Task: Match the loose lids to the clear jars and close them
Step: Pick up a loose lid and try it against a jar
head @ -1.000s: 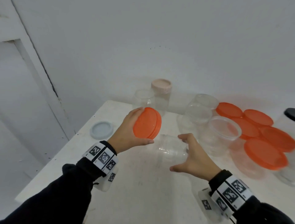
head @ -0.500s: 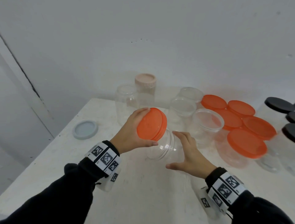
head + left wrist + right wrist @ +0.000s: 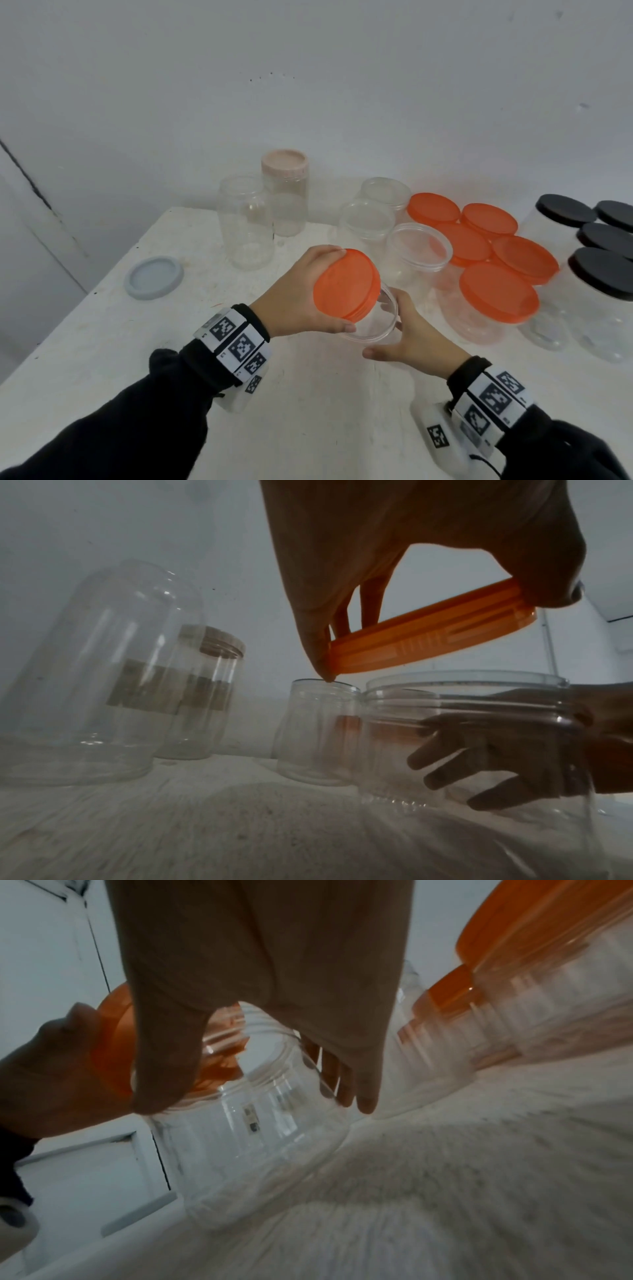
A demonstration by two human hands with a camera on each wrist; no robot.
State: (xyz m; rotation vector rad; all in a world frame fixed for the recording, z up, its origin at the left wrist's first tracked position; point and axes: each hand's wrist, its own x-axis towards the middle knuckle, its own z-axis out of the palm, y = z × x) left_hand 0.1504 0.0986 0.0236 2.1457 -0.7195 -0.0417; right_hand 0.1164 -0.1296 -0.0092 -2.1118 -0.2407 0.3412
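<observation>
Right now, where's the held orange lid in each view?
Head: orange lid at centre, gripped by the left hand.
Left wrist: upper right, tilted above the jar mouth.
Right wrist: left edge, mostly hidden behind the right hand.
Shared landmark: the clear jar held by the right hand.

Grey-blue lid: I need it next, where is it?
Head view: the grey-blue lid lies flat near the table's left edge, left of the tall open jar.

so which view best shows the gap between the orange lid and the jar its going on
The left wrist view: the orange lid hangs tilted, clear of the clear jar rim, seen side-on. The head view looks down, the lid hiding most of the mouth. The right wrist view is blurred, its thumb blocking the lid.
</observation>
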